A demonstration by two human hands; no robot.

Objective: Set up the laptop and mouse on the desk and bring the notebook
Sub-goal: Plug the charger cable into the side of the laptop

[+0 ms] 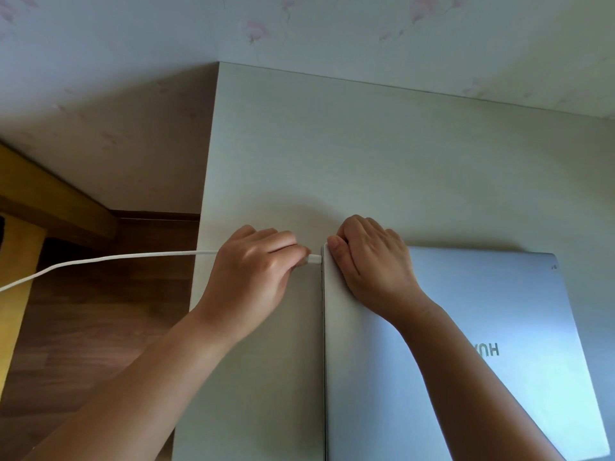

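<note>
A closed silver laptop (472,354) is lying flat on the pale desk (366,154), filling the desk's 4 to 5 o'clock part, its lid facing up with part of a printed logo showing upside down toward the person. The left hand (256,267) is reaching in from 7 o'clock, its fingers curling around and pinching the plug (312,260) of a white cable (109,259); the plug is meeting the laptop's left edge near its far corner, though how deep it is sitting in the port cannot be told. The cable is running away from the hand toward 9 o'clock, leaving the desk's edge and hanging over the brown wooden floor (100,327). The right hand (372,261) is coming in from 5 o'clock and is resting on the lid at that same far left corner, its fingers curling over the laptop's back edge and the thumb lying along the left edge just beside the plug, gripping the corner. At 9 o'clock, beyond the desk, a piece of yellowish wooden furniture (30,207) is standing against the flowered wall (299,24), which is rising behind the desk at 12 o'clock.
</note>
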